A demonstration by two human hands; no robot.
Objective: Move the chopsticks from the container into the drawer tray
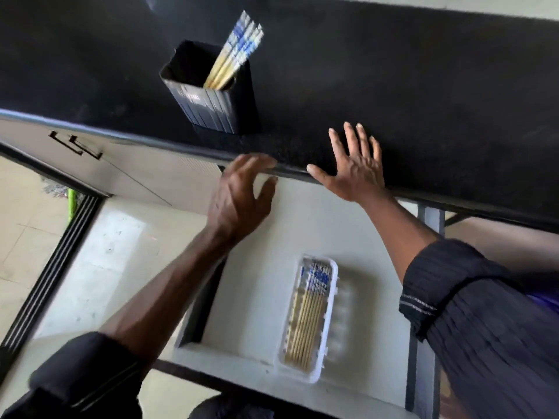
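A black ribbed container (211, 107) stands on the dark countertop (408, 101) and holds several yellow chopsticks (234, 54) with blue-and-white tops, leaning to the right. Below it the drawer (260, 252) is pulled out. A white plastic tray (331, 328) lies in the drawer with several matching chopsticks (308, 309) laid side by side. My left hand (239, 196) hovers over the drawer at the counter's front edge, fingers spread, holding nothing. My right hand (354, 169) rests flat on the counter edge, fingers apart and empty.
Pale cabinet fronts with dark handles (75, 145) run to the left under the counter. A tiled floor (27, 231) and a black threshold strip (51, 273) lie at the left. My dark sleeves fill the lower corners.
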